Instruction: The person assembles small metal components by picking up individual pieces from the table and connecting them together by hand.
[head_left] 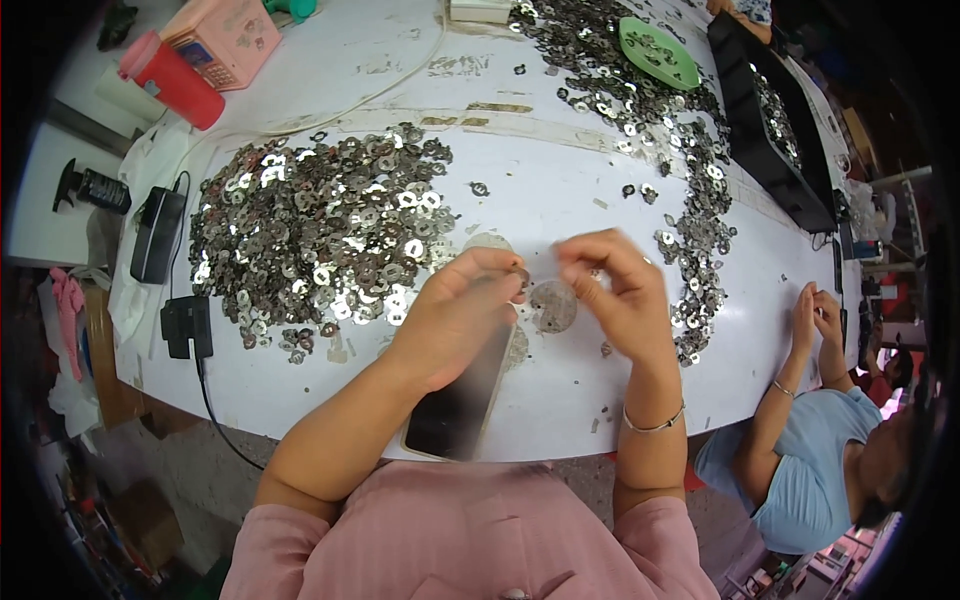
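Note:
My left hand pinches a small dark metal piece between thumb and fingertips, over the middle of the white table. Close by on its right, my right hand has thumb and index finger drawn together. Its fingers are blurred, and whatever they may hold is too small to tell. Below the fingertips, a round greyish disc lies on the table. Under my left wrist is a dark-screened phone, partly covered by the hand. To the left spreads a large heap of small shiny ring-like metal pieces.
More metal pieces trail along the right, up to a green plate and a long black box. A red cup, pink box and black adapters stand left. A person in blue sits at right.

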